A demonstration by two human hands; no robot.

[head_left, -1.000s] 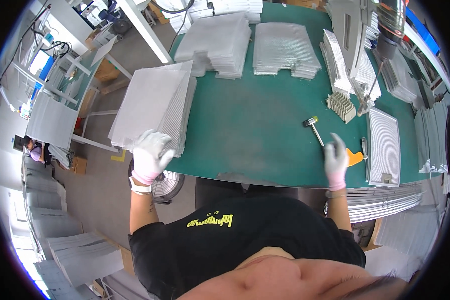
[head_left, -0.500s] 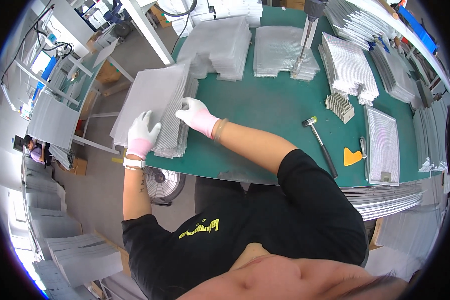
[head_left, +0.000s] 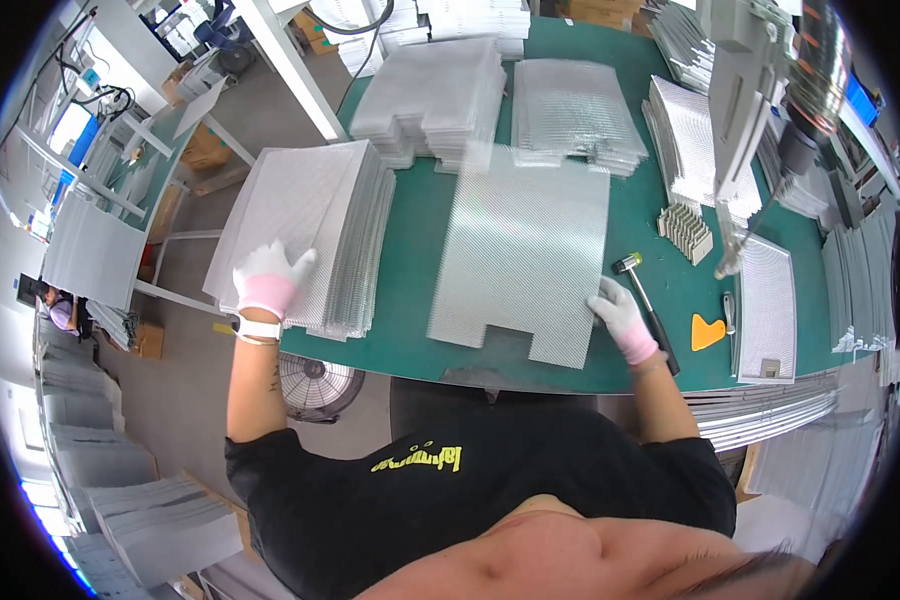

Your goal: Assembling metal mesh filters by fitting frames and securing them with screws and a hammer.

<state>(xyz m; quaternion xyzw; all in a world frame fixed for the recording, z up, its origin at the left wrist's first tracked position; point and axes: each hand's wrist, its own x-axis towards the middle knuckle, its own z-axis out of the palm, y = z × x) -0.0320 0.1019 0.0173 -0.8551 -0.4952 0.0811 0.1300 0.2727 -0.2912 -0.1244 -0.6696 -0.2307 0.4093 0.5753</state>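
Observation:
A perforated silver mesh sheet, notched along its near edge, is in front of me over the green tabletop; its far edge is blurred. My right hand, in a white glove with a pink cuff, pinches the sheet's right edge near the close corner. To the left stands a thick stack of similar mesh sheets. Gloved the same way, my left hand lies on top of that stack with its fingers spread.
A rubber-headed hammer lies right of my right hand, near a yellow scraper, a screwdriver and a framed mesh panel. A hanging power driver overhangs the right side. More mesh stacks line the back.
My right hand has gone from the left stack to the right, bringing a mesh sheet across to the middle. The hanging driver appears farther right and closer. My left hand stays on the stack.

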